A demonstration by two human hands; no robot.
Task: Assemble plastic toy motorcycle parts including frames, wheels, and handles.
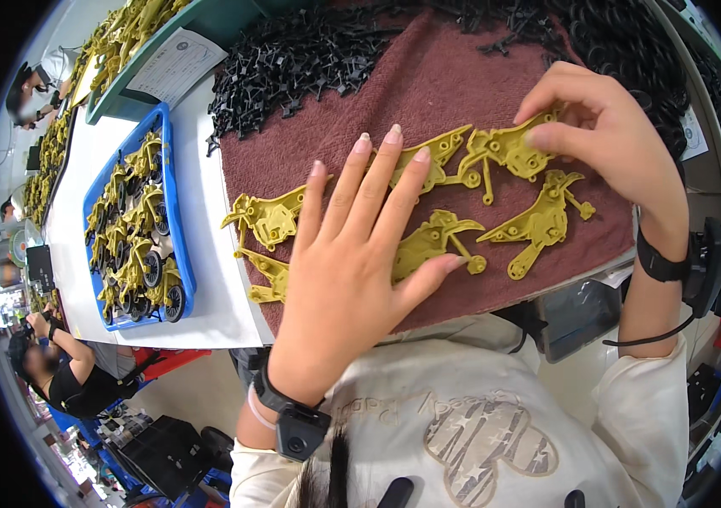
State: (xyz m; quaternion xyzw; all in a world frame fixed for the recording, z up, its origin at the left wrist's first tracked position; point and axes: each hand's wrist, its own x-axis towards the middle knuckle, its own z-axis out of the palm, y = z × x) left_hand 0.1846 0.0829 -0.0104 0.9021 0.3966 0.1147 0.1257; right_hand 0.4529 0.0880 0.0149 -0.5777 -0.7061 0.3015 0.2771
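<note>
jutting left from the right hand is a yellow piece.

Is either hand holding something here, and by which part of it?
The right hand appears to pinch a yellow part by its upper right end. The left hand lies spread over other yellow parts, with no visible grip.
</note>
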